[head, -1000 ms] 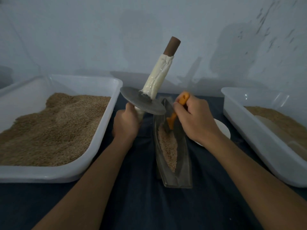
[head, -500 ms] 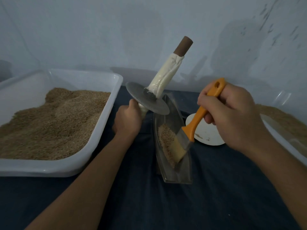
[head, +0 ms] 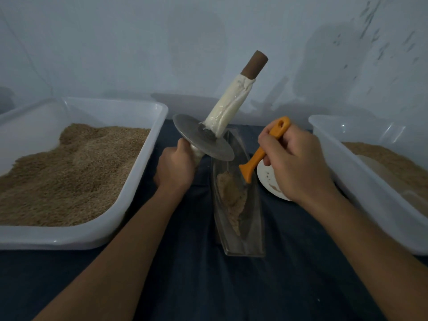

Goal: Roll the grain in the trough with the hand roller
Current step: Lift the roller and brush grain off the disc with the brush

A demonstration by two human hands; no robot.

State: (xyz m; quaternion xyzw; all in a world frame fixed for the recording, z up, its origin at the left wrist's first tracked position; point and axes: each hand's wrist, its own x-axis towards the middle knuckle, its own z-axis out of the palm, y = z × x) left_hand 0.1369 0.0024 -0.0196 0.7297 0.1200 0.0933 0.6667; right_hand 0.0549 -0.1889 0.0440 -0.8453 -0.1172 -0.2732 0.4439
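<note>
A narrow metal trough point(head: 253, 237) lies lengthwise on the dark cloth in the middle, with a strip of crushed grain point(head: 230, 195) along its bottom. My left hand point(head: 174, 169) grips the lower handle of the hand roller point(head: 203, 140), a metal disc on a cream-wrapped axle tilted up to the right, held just above the trough's far left rim. My right hand point(head: 295, 165) grips an orange-handled brush point(head: 257, 158) whose head reaches down into the trough beside the grain.
A large white tub point(head: 139, 181) heaped with grain stands on the left. Another white tub point(head: 361, 188) with grain stands on the right. A small white dish point(head: 266, 179) lies between the trough and the right tub, partly under my right hand. A wall rises close behind.
The brush swept toward me along the trough with my right hand lifting, then went back toward the far end. The roller in my left hand stayed nearly still.
</note>
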